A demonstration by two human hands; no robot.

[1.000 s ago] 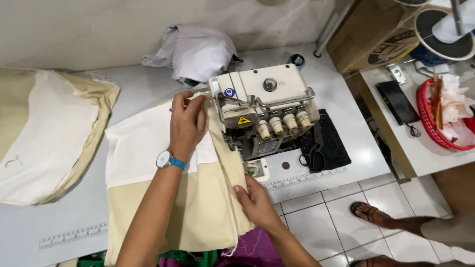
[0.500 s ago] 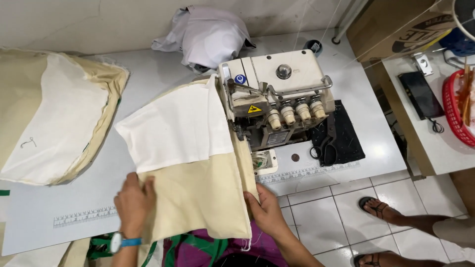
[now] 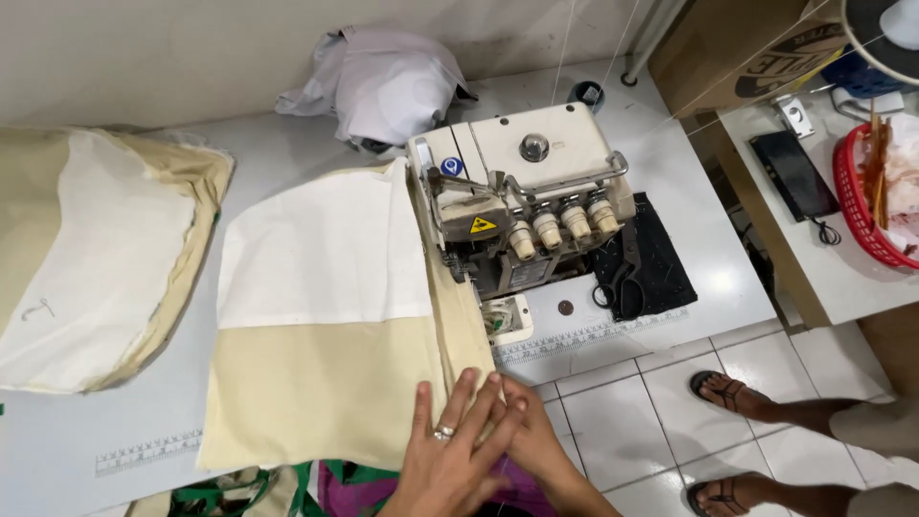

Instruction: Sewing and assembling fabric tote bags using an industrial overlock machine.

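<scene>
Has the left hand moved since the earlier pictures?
Yes. The left hand moved from beside the sewing machine toward the table's near edge, now overlapping the right hand.

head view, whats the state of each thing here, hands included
fabric panel: flat on table, right edge at the machine
overlock sewing machine: upright, threaded
left hand: pressed flat on the panel's near corner
right hand: partly under the left, on the same corner
scissors: lying shut on black mat

Your white sewing table [image 3: 287, 153] carried the overlock machine [image 3: 522, 187], with the cream-and-white fabric piece [image 3: 325, 316] lying flat beside it. A stack of similar pieces [image 3: 91, 258] lay at your far left, a crumpled white cloth [image 3: 383, 81] at the back, and a black mat [image 3: 646, 258] with scissors [image 3: 622, 278] on the right.
</scene>
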